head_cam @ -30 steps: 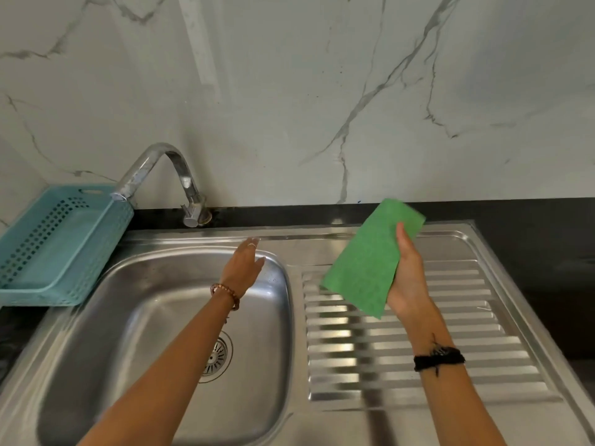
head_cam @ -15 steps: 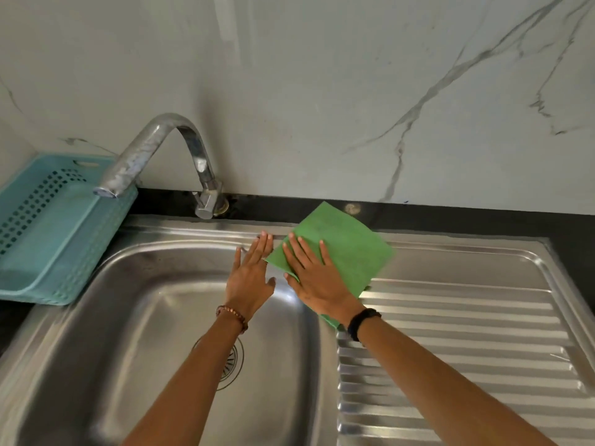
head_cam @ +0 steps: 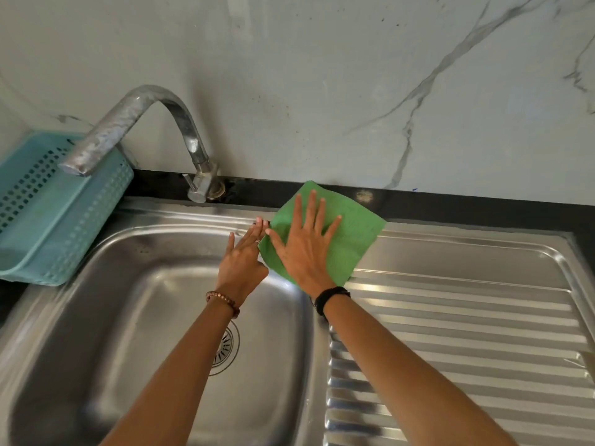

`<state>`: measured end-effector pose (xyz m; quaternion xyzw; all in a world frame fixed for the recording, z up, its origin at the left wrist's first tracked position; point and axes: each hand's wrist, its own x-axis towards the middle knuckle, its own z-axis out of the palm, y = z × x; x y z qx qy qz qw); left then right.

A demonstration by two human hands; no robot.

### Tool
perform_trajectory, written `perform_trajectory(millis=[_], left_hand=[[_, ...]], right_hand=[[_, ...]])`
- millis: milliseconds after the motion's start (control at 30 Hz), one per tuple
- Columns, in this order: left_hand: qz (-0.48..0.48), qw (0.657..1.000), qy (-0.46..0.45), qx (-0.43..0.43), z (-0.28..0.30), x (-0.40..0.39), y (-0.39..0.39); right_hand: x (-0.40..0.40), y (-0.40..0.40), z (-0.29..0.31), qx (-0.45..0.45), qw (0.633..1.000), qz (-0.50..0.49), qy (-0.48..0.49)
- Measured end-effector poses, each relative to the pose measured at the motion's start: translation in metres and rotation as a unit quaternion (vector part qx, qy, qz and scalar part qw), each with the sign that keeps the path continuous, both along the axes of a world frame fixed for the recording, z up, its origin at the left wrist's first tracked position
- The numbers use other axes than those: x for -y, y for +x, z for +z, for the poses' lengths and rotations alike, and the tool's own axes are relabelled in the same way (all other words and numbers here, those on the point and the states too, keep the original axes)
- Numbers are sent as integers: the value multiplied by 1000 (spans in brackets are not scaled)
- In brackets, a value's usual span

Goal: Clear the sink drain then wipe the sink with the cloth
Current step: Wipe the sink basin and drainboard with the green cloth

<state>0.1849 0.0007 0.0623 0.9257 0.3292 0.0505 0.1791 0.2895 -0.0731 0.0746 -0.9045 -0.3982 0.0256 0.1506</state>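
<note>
A green cloth [head_cam: 357, 233] lies flat on the back rim of the steel sink [head_cam: 154, 226], between the basin and the ribbed drainboard [head_cam: 457, 333]. My right hand [head_cam: 304, 249] presses on the cloth with its fingers spread straight. My left hand [head_cam: 243, 259] rests just left of it, fingers straight, fingertips touching the rim by the cloth's edge. The round drain strainer [head_cam: 227, 347] sits in the basin floor, half hidden by my left forearm; no debris shows on its visible part.
A curved metal tap [head_cam: 151, 107] arches over the basin's back left. A teal plastic basket [head_cam: 61, 214] stands on the counter to the left. A marble wall rises behind a black counter strip [head_cam: 450, 204].
My right hand brought the cloth from above the drainboard down onto the sink's back rim and now presses it flat. My left hand moved beside it. The view has come closer.
</note>
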Motion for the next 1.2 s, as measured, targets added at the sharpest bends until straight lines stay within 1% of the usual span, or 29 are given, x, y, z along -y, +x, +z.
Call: perform_trajectory(millis=[33, 100, 233, 333, 500, 567, 700, 833, 1000, 1067, 1133, 1200], left_hand=[[4, 1000, 1, 1, 0, 1, 0], [11, 1000, 7, 7, 1, 1, 1], [18, 999, 33, 2, 3, 5, 1], [5, 999, 37, -22, 5, 7, 0], [-20, 997, 36, -62, 11, 2, -1], [-26, 996, 44, -77, 12, 2, -1], [-29, 993, 63, -90, 13, 5, 1], [-30, 992, 76, -96, 17, 6, 3], [-22, 994, 43, -100, 22, 13, 6], [-25, 994, 34, -97, 19, 21, 4], [-37, 996, 28, -82, 16, 30, 4], [-52, 996, 31, -65, 13, 40, 4]], right_hand=[[1, 3, -3, 0, 1000, -21, -16], [5, 8, -10, 12, 999, -20, -31], [16, 12, -14, 5, 999, -36, -19], [37, 23, -12, -11, 998, -65, -9], [93, 54, -7, -29, 990, -134, -27], [108, 57, -5, -42, 990, -134, -23], [123, 42, -4, -42, 995, -76, -45], [118, 24, -6, -40, 996, -27, -81], [88, 14, -7, -18, 994, 57, -91], [72, 11, -7, 4, 991, 100, -91], [61, 9, -7, 31, 984, 147, -97], [60, 10, -7, 30, 981, 172, -90]])
